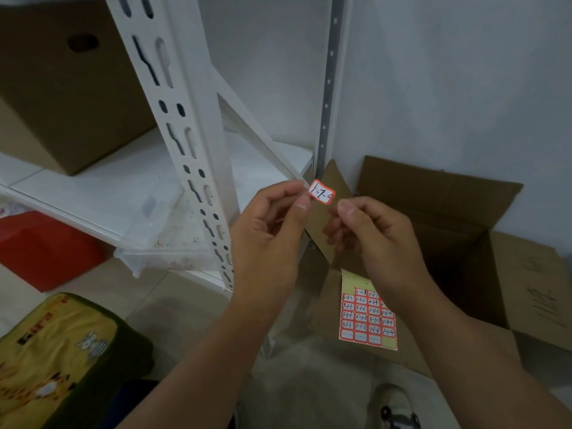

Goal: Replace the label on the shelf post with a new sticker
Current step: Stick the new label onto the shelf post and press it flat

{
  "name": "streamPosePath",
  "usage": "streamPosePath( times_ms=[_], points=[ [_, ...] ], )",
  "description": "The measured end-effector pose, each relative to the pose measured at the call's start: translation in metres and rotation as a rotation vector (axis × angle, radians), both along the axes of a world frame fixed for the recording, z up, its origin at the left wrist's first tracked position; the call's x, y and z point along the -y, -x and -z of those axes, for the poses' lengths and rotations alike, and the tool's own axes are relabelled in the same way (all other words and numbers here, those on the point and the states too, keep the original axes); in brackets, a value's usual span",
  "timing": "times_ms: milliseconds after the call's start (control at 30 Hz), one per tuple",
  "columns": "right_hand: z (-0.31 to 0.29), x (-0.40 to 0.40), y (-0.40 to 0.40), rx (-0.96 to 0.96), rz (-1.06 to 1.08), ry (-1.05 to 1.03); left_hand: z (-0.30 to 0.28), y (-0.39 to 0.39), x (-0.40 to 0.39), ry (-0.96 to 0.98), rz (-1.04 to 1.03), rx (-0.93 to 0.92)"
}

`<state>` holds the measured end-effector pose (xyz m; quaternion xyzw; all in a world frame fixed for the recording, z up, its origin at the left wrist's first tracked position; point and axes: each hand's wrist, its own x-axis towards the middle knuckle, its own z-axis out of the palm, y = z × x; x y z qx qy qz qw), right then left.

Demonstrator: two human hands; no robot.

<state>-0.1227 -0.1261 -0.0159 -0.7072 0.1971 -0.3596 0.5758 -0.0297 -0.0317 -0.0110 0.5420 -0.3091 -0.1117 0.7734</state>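
White shelf [93, 193] with a brown cardboard box [62, 97] and a clear plastic tray [161, 239] overhanging its edge.

White sticker [322, 191] edged in red with black handwriting; the sticker sheet [368, 317] is yellow with red-bordered labels; white shelf post [198, 156]; brown cardboard boxes [495, 258]; a red bin [43, 249]; yellow cushion [58, 357] with a zebra print
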Motion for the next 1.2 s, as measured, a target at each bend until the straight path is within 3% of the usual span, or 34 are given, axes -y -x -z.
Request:
streamPosePath(
  times_ms=[167,333,500,667,900,1033,1200],
  points=[
    [-0.005,0.004,0.0,0.081,-0.018,-0.214,0.007,0.01,0.001,-0.077,-0.052,0.241],
    [-0.007,0.006,-0.001,0.103,-0.01,-0.237,0.009,0.012,0.001,-0.057,-0.04,0.265],
    [-0.01,0.012,0.006,0.008,-0.069,0.046,0.01,0.002,0.0,-0.044,0.15,0.17],
    [-0.003,0.013,0.009,-0.22,-0.128,0.456,0.012,-0.006,-0.003,-0.133,0.241,0.244],
    [-0.001,0.011,0.008,-0.279,-0.108,0.573,0.012,-0.008,-0.009,-0.355,0.114,0.613],
    [-0.004,0.008,0.005,-0.285,-0.161,0.524,0.012,-0.011,-0.01,-0.337,0.043,0.723],
    [-0.017,0.005,0.008,-0.126,-0.145,0.347,0.005,-0.006,-0.013,-0.229,-0.304,0.878]
  ],
)
